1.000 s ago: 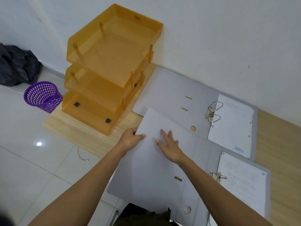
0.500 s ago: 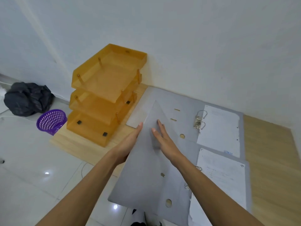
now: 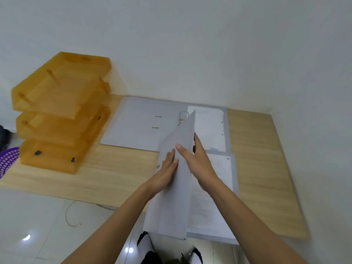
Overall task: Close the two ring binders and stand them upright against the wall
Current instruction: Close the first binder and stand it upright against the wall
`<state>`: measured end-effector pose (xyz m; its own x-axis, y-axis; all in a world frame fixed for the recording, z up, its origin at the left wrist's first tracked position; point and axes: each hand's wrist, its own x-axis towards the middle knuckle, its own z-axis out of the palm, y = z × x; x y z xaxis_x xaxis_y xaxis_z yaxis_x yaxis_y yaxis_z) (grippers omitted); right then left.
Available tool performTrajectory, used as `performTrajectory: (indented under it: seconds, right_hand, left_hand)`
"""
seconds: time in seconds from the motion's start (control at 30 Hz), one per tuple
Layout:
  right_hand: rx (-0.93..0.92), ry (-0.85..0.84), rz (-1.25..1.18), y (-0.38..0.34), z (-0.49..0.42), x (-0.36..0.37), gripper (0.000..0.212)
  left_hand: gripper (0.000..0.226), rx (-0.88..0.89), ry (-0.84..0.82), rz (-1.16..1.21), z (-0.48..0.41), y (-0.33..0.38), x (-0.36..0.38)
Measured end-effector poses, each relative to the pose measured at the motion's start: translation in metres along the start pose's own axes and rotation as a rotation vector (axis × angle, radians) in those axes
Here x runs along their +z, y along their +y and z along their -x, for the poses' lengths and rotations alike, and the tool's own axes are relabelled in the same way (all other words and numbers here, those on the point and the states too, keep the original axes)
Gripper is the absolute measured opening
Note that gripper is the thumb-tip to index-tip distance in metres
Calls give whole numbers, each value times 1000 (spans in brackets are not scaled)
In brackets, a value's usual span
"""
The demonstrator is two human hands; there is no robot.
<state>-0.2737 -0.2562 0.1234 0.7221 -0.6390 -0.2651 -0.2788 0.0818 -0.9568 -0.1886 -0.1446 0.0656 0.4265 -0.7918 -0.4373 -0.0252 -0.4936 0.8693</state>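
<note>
— Binders first: where do they lie?

— Take the orange tray stack (image 3: 61, 111) as the mark. The far binder (image 3: 137, 126) lies flat and open just to its right, back edge at the wall (image 3: 190, 44), rings up, paper on its right half. The near binder (image 3: 171, 187) sits in front of that one, further from the stack, on the wooden board (image 3: 257, 159).

— And the near one's cover?

— Raised, nearly on edge, partway through its swing over the paper (image 3: 209, 197).

— How are the hands set?

— The left hand (image 3: 165, 174) lies flat against the cover's outer face, fingers together, pushing, I judge. The right hand (image 3: 198, 161) pinches the cover's top edge, thumb on the outer side, fingers behind, clamped on the board.

— Why both?

— Probably one drives the cover over while the other steers it down onto the rings without a slap.

— What is left?

— The far binder is not yet closed, and neither stands upright at the wall.
</note>
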Motion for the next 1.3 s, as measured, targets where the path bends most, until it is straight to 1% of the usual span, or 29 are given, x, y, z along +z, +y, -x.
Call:
performTrajectory:
  seconds: [0.07,0.17,0.27,0.33,0.4,0.47,0.53,0.57,0.7,0.8,0.97,1.1,1.17,1.23,1.3]
  right_hand:
    - [7,66,17,7,1,-30,83]
    - [0,147,118,25,1,-70,92]
    - [73,177,240,55,4,-104,102]
    - [116,206,289,75,9,-123,103]
    - [154,241,344,93,13,-137,103]
    - [190,265,492,106,16,-140,102]
    - [215,200,684,118,19,-140,99]
    - [211,135,727,123,19,-138,96]
    - [176,-125,668,139,18,-125,83]
    - [200,-210,721,154,18,-114,76]
    - [302,-247,763,178,20,-110,75]
    - [340,-223,719,183,20,-109,76]
    - [374,-208,655,181,16,-106,76]
    - [410,-171,592,178,14,-102,75]
    - [428,-122,566,176,17,-97,73]
  left_hand:
    - [69,-60,35,-104,-8,-12,12]
    - [74,-104,112,-171,-13,-29,25]
    - [73,-122,313,-103,-14,-41,36]
    - [76,-205,405,-3,-15,-45,42]
    - [77,-305,415,58,-16,-50,48]
    - [74,-346,389,49,-15,-55,52]
    - [69,-356,373,30,-15,-59,61]
    - [67,-360,371,29,-14,-61,64]
    - [66,-372,379,22,-13,-62,70]
    - [67,-371,382,2,-12,-61,70]
    - [65,-353,356,-69,-16,-64,77]
    - [74,-352,358,-17,-18,-68,81]
    - [79,-385,388,60,-21,-67,78]
    - [74,-459,404,185,-27,-63,70]
    - [67,-521,333,337,-29,-54,64]
